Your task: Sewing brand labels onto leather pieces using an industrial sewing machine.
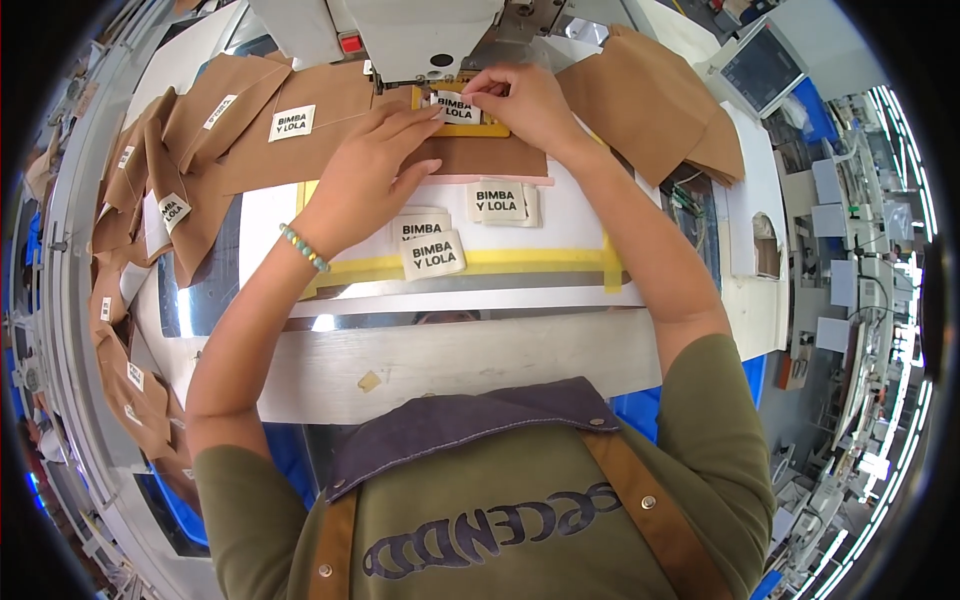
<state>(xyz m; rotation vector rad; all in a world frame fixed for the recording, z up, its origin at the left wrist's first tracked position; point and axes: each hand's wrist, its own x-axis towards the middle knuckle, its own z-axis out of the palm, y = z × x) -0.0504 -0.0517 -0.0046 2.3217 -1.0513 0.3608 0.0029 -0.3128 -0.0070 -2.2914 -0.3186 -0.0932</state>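
Note:
Under the head of a sewing machine (425,35), a white cloth label (458,108) with dark print lies inside a yellow frame (475,130) on a brown fabric piece (480,158). My left hand (372,165), a beaded bracelet on its wrist, is open, its fingers stretched flat and their tips at the label's left side. From the right, my right hand (525,105) pinches the label's upper right edge between thumb and fingers. Nearer to me, stacked spare labels (497,203) and another small pile of labels (435,256) rest on the white work surface.
Brown fabric with labels on it (290,150) trails leftward and hangs over the table's left side. Plain brown fabric pieces (655,105) are stacked at right. A control screen (764,66) stands at the far right. Yellow tape (540,258) crosses the work surface.

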